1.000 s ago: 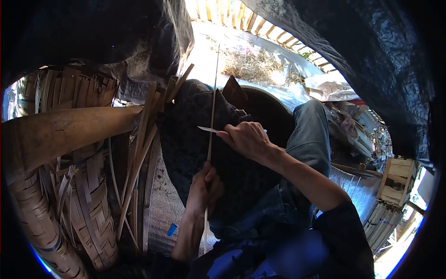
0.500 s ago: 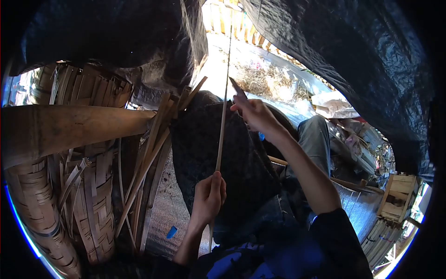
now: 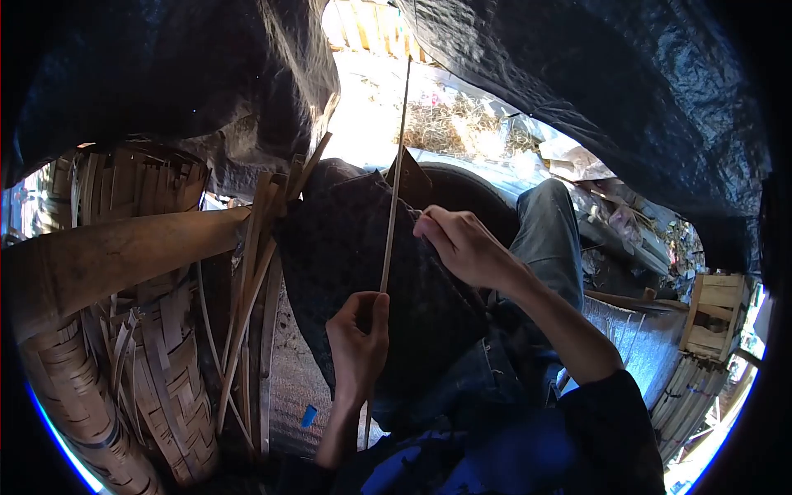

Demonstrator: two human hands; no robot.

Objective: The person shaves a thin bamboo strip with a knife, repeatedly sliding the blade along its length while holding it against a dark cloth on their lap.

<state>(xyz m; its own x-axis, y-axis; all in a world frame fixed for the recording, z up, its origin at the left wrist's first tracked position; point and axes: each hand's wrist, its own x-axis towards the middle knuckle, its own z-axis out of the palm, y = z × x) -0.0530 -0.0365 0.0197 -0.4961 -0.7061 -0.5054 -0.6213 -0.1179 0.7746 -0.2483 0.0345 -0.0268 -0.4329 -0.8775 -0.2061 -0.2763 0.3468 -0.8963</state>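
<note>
A long thin pale strip (image 3: 394, 198) runs from the bright opening down to my left hand (image 3: 360, 342), which pinches it between thumb and fingers. Its lower end shows again below that hand, beside the wrist. My right hand (image 3: 472, 247) is closed to the right of the strip, apart from it, over the edge of a dark cloth (image 3: 346, 239) spread across my lap. Whatever its fingertips hold is too small and dark to make out. Just above them stands a dark brown pointed flap (image 3: 410, 177).
A thick bamboo pole (image 3: 132, 252) juts in from the left above woven bamboo baskets (image 3: 157, 388). Split bamboo pieces (image 3: 260, 280) lean beside my lap. Dark plastic sheeting (image 3: 577, 74) hangs overhead. A wooden crate (image 3: 716, 313) is at the right; straw (image 3: 450, 128) lies ahead.
My right hand has moved down and slightly right, toward the cloth edge. The dark blade seen in it earlier is no longer distinguishable. The view has shifted slightly.
</note>
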